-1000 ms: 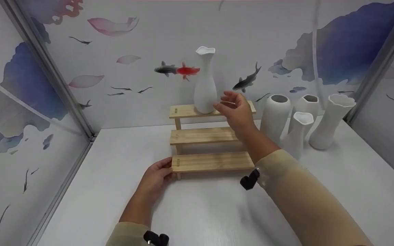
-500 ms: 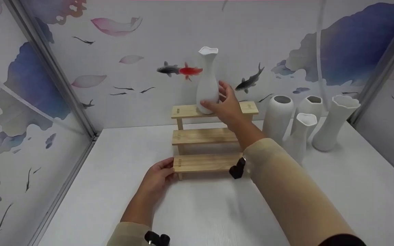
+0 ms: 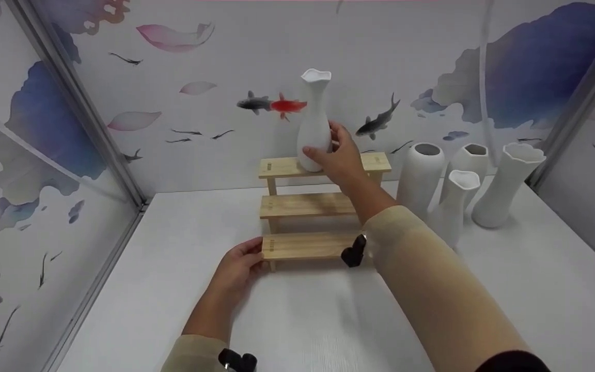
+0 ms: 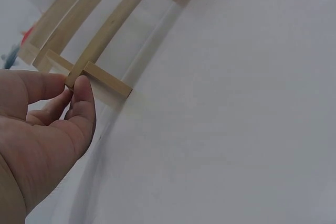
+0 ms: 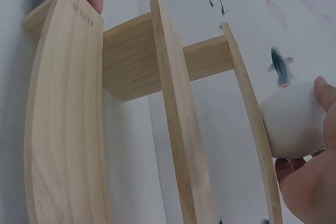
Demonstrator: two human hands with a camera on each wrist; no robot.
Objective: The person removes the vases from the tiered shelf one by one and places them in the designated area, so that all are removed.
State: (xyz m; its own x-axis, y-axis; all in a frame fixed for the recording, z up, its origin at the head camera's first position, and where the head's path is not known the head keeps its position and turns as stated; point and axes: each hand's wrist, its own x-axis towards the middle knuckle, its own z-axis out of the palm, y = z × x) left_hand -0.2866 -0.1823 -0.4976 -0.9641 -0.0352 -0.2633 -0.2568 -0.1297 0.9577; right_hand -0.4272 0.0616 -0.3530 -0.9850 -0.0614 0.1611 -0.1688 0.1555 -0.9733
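Note:
A tall white vase (image 3: 314, 129) with a wavy rim stands upright on the top step of a three-step wooden stand (image 3: 302, 247). My right hand (image 3: 343, 160) grips its lower body from the right, thumb in front and fingers round the far side. In the right wrist view the vase's base (image 5: 294, 121) meets the top board, with the palm against it. My left hand (image 3: 238, 268) pinches the left end of the lowest step. The left wrist view shows thumb and fingers closed on that board's end (image 4: 77, 74), just above a short leg.
Several other white vases stand grouped on the white table (image 3: 184, 227) to the right of the stand, among them a wide cylinder vase (image 3: 420, 178), a small narrow-necked vase (image 3: 452, 206) and a flared vase (image 3: 504, 186). Printed panels (image 3: 199, 155) enclose the back and sides.
My right hand has moved left onto the vase, its fingers going from apart and beside it to wrapped round its body. The left hand has kept its pinch on the stand.

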